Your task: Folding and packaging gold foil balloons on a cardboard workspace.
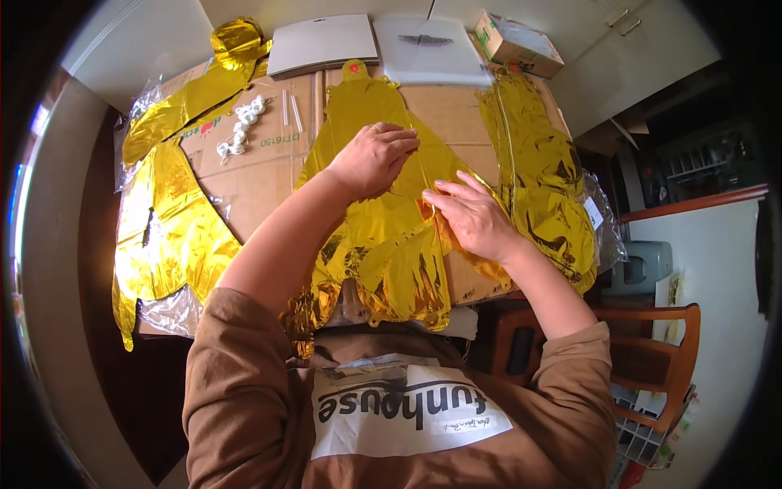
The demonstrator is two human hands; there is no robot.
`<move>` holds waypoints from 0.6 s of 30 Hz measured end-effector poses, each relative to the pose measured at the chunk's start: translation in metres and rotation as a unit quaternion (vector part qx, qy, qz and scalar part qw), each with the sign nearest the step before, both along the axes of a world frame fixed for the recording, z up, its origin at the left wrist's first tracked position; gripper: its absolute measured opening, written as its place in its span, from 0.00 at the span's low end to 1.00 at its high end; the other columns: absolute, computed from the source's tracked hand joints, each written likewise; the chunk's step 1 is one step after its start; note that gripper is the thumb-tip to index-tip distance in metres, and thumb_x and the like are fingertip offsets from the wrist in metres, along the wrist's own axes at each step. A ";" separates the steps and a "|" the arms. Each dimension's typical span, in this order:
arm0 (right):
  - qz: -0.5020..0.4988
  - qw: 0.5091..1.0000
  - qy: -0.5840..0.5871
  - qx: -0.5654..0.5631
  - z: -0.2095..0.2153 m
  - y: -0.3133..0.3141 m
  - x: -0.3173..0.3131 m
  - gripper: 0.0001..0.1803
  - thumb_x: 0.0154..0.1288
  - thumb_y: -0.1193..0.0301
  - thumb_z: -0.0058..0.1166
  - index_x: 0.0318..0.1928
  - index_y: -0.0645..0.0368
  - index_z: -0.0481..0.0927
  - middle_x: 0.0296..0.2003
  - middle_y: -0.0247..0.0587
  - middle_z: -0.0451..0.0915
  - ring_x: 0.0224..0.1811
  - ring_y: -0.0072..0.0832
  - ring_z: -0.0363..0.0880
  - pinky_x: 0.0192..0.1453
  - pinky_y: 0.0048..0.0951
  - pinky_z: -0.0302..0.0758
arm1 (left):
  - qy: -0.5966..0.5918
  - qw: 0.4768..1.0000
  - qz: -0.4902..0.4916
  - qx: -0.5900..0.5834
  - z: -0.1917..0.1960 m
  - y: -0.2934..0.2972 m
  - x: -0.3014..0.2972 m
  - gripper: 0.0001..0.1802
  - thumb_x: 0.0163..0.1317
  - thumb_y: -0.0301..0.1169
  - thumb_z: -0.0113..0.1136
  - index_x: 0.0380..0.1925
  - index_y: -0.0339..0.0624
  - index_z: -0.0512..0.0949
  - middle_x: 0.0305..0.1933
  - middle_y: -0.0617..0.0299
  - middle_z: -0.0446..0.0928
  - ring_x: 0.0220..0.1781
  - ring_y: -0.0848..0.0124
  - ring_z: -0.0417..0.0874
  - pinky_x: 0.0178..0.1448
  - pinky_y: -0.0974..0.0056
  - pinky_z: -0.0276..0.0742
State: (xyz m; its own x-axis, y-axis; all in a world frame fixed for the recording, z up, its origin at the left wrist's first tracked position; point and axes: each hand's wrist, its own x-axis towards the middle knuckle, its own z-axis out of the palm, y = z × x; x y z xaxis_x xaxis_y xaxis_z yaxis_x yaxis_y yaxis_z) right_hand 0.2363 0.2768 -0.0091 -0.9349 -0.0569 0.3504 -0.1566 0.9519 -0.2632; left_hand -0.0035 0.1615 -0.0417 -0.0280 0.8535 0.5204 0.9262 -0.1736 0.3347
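A flat, uninflated gold foil balloon (383,236) lies in the middle of a cardboard sheet (261,171) that covers the table. My left hand (373,156) presses palm down on its upper part, fingers together and pointing right. My right hand (472,216) rests flat on the balloon's right side, fingers spread and pointing left. Both hands touch the foil. Whether either pinches it, I cannot tell. The balloon's lower edge hangs over the table's near edge.
More gold foil balloons lie at the left (163,236), the upper left (199,90) and the right (542,179). White ribbon pieces (240,126) and clear straws (289,110) sit on the cardboard. Behind stand grey boards (322,45) and a small box (517,45). A wooden chair (652,350) stands at the right.
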 end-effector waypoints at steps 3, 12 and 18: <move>-0.029 0.997 0.015 -0.070 -0.004 -0.002 -0.004 0.19 0.64 0.77 0.59 0.55 0.55 0.84 0.47 0.45 0.87 0.56 0.41 0.84 0.73 0.52 0.69 | -0.004 1.000 -0.002 0.004 0.001 0.000 0.001 0.14 0.67 0.30 0.59 0.50 0.39 0.84 0.58 0.55 0.84 0.61 0.56 0.81 0.66 0.53 0.75; -0.058 0.994 0.093 0.023 0.010 -0.001 -0.034 0.13 0.65 0.69 0.65 0.50 0.54 0.88 0.53 0.39 0.85 0.60 0.39 0.79 0.72 0.49 0.68 | -0.010 1.000 -0.001 0.011 0.002 -0.002 0.000 0.14 0.67 0.30 0.60 0.49 0.38 0.84 0.57 0.53 0.84 0.61 0.55 0.82 0.66 0.53 0.76; -0.049 0.998 0.026 0.029 -0.011 0.002 -0.030 0.14 0.65 0.66 0.64 0.50 0.54 0.86 0.55 0.39 0.84 0.62 0.40 0.77 0.72 0.46 0.68 | -0.020 1.000 -0.010 0.001 0.005 -0.002 0.001 0.15 0.67 0.31 0.60 0.51 0.37 0.83 0.58 0.53 0.83 0.62 0.53 0.81 0.67 0.52 0.75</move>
